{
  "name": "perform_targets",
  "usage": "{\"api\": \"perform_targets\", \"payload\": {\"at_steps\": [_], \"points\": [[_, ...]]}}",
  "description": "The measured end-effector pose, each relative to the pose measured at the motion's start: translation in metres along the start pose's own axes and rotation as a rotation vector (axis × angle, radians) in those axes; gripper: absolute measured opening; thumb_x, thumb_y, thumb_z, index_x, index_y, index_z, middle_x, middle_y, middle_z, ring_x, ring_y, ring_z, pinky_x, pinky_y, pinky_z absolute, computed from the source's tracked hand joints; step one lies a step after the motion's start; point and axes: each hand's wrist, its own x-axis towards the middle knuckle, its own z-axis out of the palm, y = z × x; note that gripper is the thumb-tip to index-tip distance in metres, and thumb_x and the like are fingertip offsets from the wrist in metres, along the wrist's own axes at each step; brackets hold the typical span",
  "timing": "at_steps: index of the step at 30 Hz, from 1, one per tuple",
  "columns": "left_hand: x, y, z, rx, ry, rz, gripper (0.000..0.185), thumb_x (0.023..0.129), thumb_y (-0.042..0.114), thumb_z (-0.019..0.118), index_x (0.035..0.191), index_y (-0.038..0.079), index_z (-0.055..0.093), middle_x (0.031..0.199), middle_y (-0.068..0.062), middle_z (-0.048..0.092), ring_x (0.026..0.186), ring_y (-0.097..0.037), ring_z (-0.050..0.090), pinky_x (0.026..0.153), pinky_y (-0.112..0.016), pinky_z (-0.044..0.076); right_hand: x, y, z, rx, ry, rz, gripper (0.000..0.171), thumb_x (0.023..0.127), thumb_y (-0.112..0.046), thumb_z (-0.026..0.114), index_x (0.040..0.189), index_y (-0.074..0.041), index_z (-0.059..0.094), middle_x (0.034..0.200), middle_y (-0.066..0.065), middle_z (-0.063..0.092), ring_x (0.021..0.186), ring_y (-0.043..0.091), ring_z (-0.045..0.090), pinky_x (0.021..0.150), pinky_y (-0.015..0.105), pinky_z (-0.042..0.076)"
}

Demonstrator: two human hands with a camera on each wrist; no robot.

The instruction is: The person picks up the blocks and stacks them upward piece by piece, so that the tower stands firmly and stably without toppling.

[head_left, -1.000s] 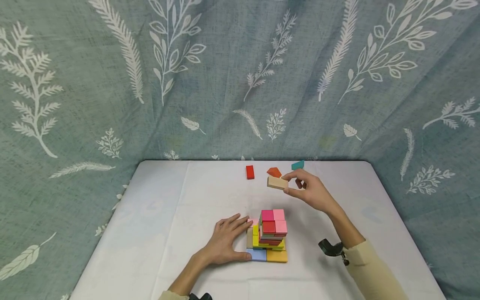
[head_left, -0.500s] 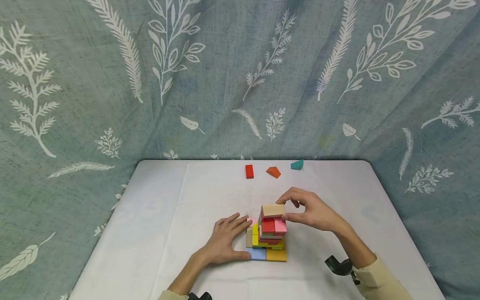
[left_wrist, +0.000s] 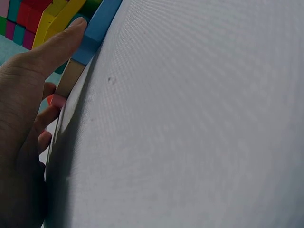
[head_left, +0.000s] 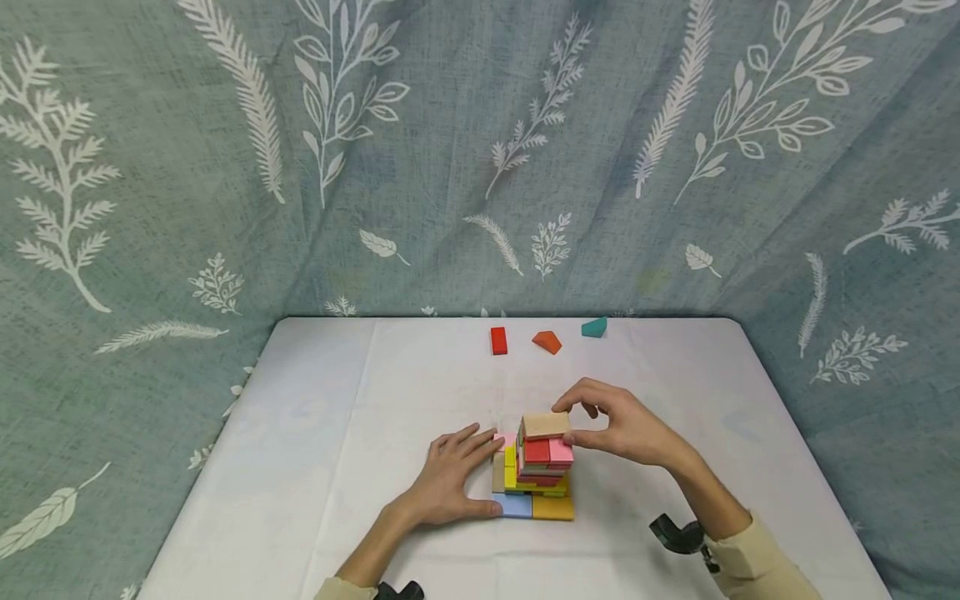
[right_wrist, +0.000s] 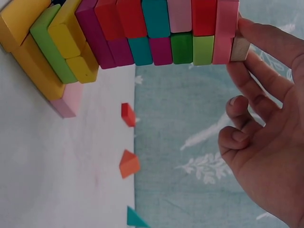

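Note:
A stepped tower of coloured blocks [head_left: 537,452] stands on the white table, wider at its base than above. On its top lies a plain wooden block [head_left: 546,426], which my right hand [head_left: 622,425] pinches at its right end between thumb and index finger. The right wrist view shows that block [right_wrist: 240,49] against the pink top layer, partly covered by the fingers. My left hand [head_left: 453,479] rests at the tower's left with fingers extended. In the left wrist view its thumb touches the blue base block [left_wrist: 97,35], and other fingers lie by a beige block [left_wrist: 71,76].
Near the table's far edge lie a red block [head_left: 498,341], an orange angular block [head_left: 547,342] and a teal angular block [head_left: 594,327]. A leaf-patterned cloth [head_left: 442,167] hangs behind the white table [head_left: 360,467].
My right hand has carried the wooden block from behind the tower toward me and down onto its top. During the last half second it has barely moved. The left hand has stayed in place.

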Motion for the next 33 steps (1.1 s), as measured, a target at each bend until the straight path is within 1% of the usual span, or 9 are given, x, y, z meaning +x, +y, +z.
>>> {"api": "perform_targets", "payload": {"at_steps": [5,13,25,30,33], "points": [[0.0003,0.0001,-0.0007,-0.004,-0.006,-0.006,0.100,0.078,0.079,0.063,0.159,0.028,0.032,0.164,0.005,0.030,0.152,-0.028,0.020,0.112,-0.061,0.020,-0.0003,0.0002,0.0012,-0.006,0.016,-0.011,0.033,0.086,-0.043,0.079,0.115,-0.038,0.065,0.110,-0.018,0.062,0.088,0.013,0.049,0.075,0.030,0.043],[0.0003,0.0000,-0.0007,0.000,-0.010,-0.008,0.100,0.078,0.079,0.063,0.159,0.028,0.032,0.164,0.005,0.030,0.152,-0.028,0.020,0.113,-0.060,0.019,-0.0014,0.0020,0.0035,-0.011,0.031,0.008,0.034,0.085,-0.045,0.079,0.115,-0.039,0.064,0.107,-0.018,0.061,0.087,0.012,0.049,0.075,0.031,0.043],[0.0002,-0.0009,0.0000,0.003,-0.023,-0.020,0.101,0.078,0.081,0.061,0.160,0.031,0.029,0.164,0.007,0.029,0.153,-0.026,0.018,0.113,-0.058,0.019,-0.0016,0.0057,0.0055,0.027,0.036,-0.010,0.032,0.087,-0.041,0.079,0.116,-0.037,0.065,0.108,-0.016,0.061,0.087,0.016,0.049,0.074,0.031,0.042],[-0.0002,0.0001,-0.0006,-0.001,-0.019,-0.015,0.101,0.078,0.080,0.062,0.159,0.030,0.030,0.164,0.006,0.030,0.153,-0.026,0.018,0.113,-0.059,0.019,-0.0016,0.0058,0.0058,0.036,0.033,-0.017,0.032,0.087,-0.039,0.079,0.116,-0.036,0.065,0.109,-0.015,0.061,0.087,0.019,0.049,0.075,0.031,0.042],[-0.0002,0.0005,-0.0009,-0.003,-0.011,-0.010,0.100,0.078,0.079,0.062,0.159,0.029,0.031,0.163,0.006,0.031,0.152,-0.027,0.019,0.112,-0.059,0.019,-0.0007,0.0048,0.0046,0.036,0.031,-0.014,0.035,0.087,-0.039,0.079,0.119,-0.037,0.064,0.110,-0.014,0.062,0.087,0.018,0.050,0.074,0.031,0.042]]}}
